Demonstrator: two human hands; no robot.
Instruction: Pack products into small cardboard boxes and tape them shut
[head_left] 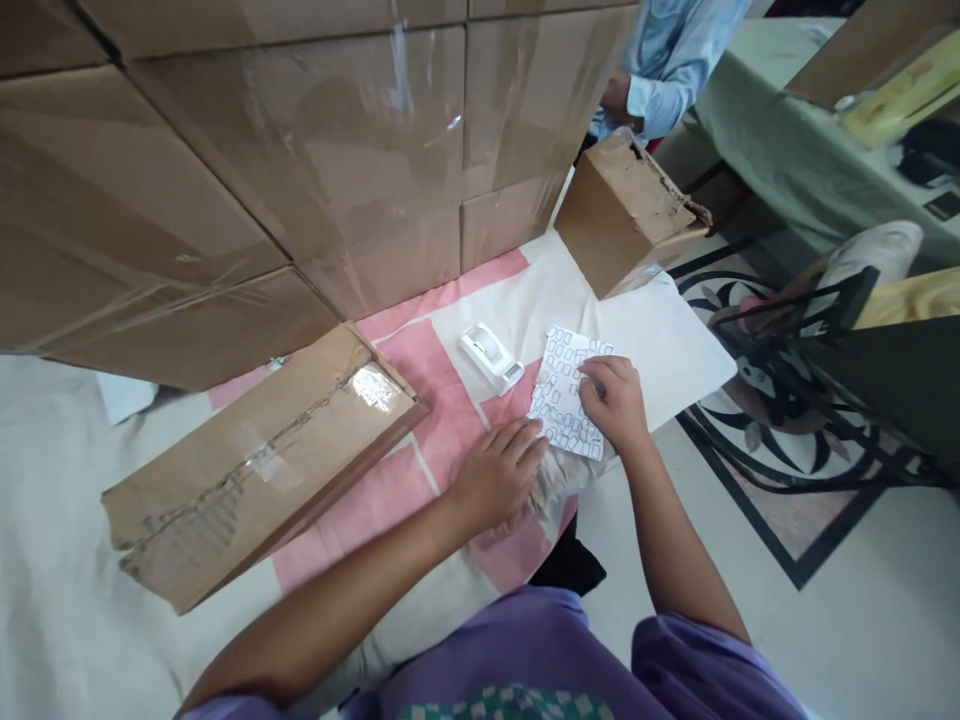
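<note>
A white sheet of paper (559, 400) covered with small hand-drawn blue box shapes lies on the pink-and-white cloth. My left hand (501, 472) rests flat on the cloth, its fingertips at the paper's lower left edge. Over the paper's right side, my right hand (616, 400) has its thumb and fingers drawn together in a pinch; whatever is between them, if anything, is too small to make out. Just left of the paper sits a white plastic device (491, 358) with a rounded cover and a small dark window.
A long taped cardboard box (262, 465) lies at left. Stacked cartons (315, 150) form a wall behind, with a smaller box (630, 210) at their right end. Beyond it a person in a light blue sleeve (667, 90) stands near a green-covered table (795, 130). A black metal frame (810, 400) is at right.
</note>
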